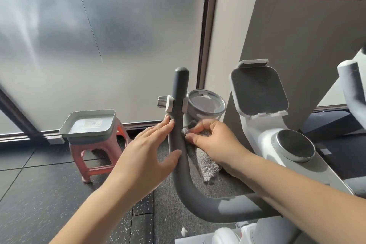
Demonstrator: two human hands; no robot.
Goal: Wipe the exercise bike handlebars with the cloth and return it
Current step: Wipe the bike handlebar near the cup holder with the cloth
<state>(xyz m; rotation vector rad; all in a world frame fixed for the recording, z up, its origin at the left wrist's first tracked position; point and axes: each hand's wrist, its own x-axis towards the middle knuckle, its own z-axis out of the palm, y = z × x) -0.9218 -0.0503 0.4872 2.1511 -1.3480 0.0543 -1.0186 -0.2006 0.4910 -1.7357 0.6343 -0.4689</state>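
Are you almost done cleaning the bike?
Not yet. The right hand holds the cloth against the left handlebar, while the left hand steadies it. The right handlebar remains, then returning the cloth, perhaps to the tray.

A handlebar (178, 134) rises upright in the middle. The left hand (150, 148) rests against its left side; the right hand (213, 140) holds a cloth (208, 166) against its right side. A cup holder (206, 105) sits just behind the cloth. Right of that stands a tablet holder (257, 93), with a knob (295, 146) before it. Far left, a tray (89, 125) lies on a stool (95, 156) on the floor (39, 194).
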